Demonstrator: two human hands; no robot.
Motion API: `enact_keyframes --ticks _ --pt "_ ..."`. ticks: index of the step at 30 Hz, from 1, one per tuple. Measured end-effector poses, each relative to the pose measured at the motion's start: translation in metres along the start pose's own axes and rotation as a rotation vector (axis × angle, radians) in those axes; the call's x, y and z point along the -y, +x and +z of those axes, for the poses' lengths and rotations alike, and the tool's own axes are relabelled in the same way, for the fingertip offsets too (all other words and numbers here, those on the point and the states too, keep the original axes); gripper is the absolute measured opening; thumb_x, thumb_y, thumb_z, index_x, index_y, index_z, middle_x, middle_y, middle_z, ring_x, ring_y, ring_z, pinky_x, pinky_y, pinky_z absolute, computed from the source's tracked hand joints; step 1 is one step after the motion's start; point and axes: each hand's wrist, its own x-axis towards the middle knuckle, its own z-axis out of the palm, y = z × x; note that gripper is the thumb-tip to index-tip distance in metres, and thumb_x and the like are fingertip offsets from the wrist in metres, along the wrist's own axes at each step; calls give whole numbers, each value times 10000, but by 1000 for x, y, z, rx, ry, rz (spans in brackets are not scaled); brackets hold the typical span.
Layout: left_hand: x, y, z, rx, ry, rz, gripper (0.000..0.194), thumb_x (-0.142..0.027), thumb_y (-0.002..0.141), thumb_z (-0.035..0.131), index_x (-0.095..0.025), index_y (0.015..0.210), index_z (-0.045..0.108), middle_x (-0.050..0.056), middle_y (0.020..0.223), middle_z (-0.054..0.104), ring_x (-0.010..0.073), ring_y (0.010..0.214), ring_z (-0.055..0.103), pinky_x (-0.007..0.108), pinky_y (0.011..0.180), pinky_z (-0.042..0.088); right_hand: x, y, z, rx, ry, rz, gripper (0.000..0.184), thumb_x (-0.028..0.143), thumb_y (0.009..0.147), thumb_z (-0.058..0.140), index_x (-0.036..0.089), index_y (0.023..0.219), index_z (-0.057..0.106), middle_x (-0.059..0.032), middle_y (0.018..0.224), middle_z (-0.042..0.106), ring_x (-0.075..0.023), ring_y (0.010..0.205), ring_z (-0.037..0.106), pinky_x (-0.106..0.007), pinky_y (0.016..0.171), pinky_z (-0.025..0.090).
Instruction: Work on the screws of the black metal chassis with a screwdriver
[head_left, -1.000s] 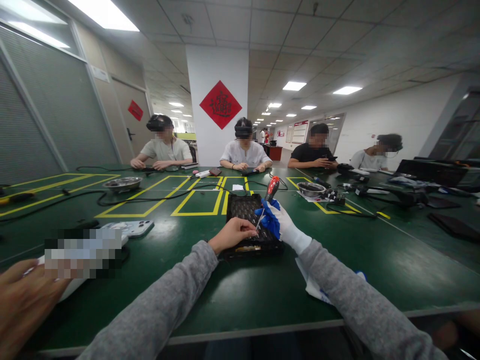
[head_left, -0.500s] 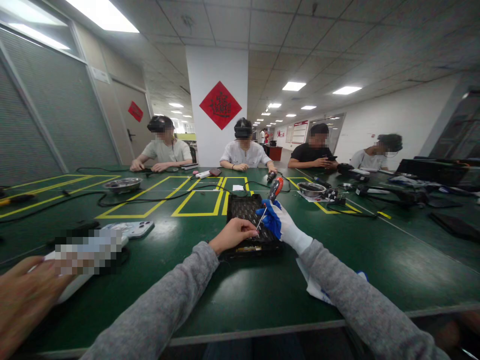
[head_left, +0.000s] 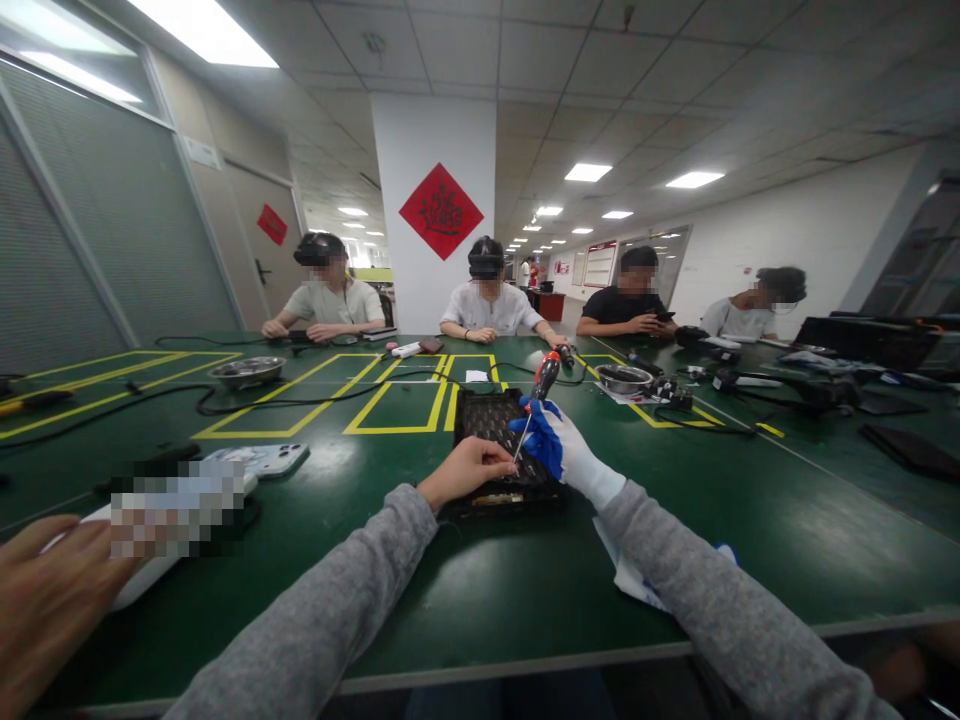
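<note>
My right hand [head_left: 559,445], in a white and blue work glove, is closed round a screwdriver [head_left: 547,375] with a red and black handle. Its thin shaft slants down to the fingertips of my left hand [head_left: 472,468]. That hand is bare, its thumb and fingers pinched together at the tip of the shaft; whatever small thing lies between them is too small to make out. Both hands are over a black open case [head_left: 487,410] with a patterned inside, lying on the green table [head_left: 495,580]. Part of the case is hidden behind my hands.
At left another person's hand [head_left: 67,580] holds a white, partly blurred object, beside a phone [head_left: 281,460]. Metal bowls [head_left: 247,370] [head_left: 622,378], cables and yellow tape lines are on the table. A white and blue cloth [head_left: 630,575] lies under my right forearm. Several people sit opposite.
The screwdriver's handle has tilted slightly to the left, with its tip staying at my left fingertips. Across the table, a person's hand with a dark tool has shifted right.
</note>
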Motion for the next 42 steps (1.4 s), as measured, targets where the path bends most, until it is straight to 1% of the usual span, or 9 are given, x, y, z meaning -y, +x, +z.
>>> enact_keyframes --ticks 4,10,13,18,24,30,32,35,42 --pt "-3 -2 -1 16 -5 17 374 -433 703 588 -87 820 672 68 737 667 134 650 567 214 599 421 -1 0 -1 -75 -65 -37 371 457 716 590 236 997 494 0 699 662 -51 387 479 -141 347 348" --pt "-4 -2 -2 38 0 38 360 -416 720 574 -84 817 675 72 775 672 140 679 574 219 626 426 1 6 -7 32 50 80 394 476 795 461 174 1041 526 -59 731 671 -90 452 549 -180 391 415" --pt "-5 -2 -1 29 -7 27 349 -411 713 583 -85 798 675 68 747 670 131 650 568 216 611 424 1 4 -4 30 12 23 365 424 793 489 185 1067 508 -56 734 673 -79 437 537 -171 389 407" --pt "-7 -3 -1 26 -43 4 342 -410 678 620 -87 775 677 64 712 666 124 620 566 215 597 428 -1 -1 2 2 -102 -81 350 460 752 537 216 996 479 -18 697 656 -61 383 488 -155 352 363" --pt "-6 -2 -2 25 -28 20 333 -403 680 619 -88 769 674 63 716 666 130 638 572 216 610 432 -4 -1 5 -25 -137 -121 351 469 708 584 232 918 433 20 645 631 -64 371 475 -158 353 364" --pt "-4 -2 -2 37 23 39 339 -402 715 581 -85 794 672 61 726 661 127 636 560 215 611 420 -3 5 -2 38 -29 6 438 507 761 487 175 1047 503 -28 661 632 -87 409 518 -184 370 394" --pt "-5 -2 -3 33 42 41 340 -402 723 570 -85 799 670 55 717 653 123 629 550 214 603 412 -3 6 -4 41 8 21 433 483 774 476 170 1072 513 -33 677 635 -89 429 532 -186 381 403" --pt "-7 -2 -3 24 39 44 328 -393 727 567 -88 798 663 45 702 638 116 623 534 210 589 399 -3 4 -3 41 -3 -36 388 436 769 507 193 1071 521 -29 711 644 -84 447 537 -181 396 411" --pt "-6 -2 -2 24 -40 31 320 -386 676 628 -87 789 643 18 633 590 92 573 498 198 549 383 -3 -2 4 -27 -82 -134 346 462 725 567 205 946 502 -7 689 634 -67 440 508 -164 397 399"
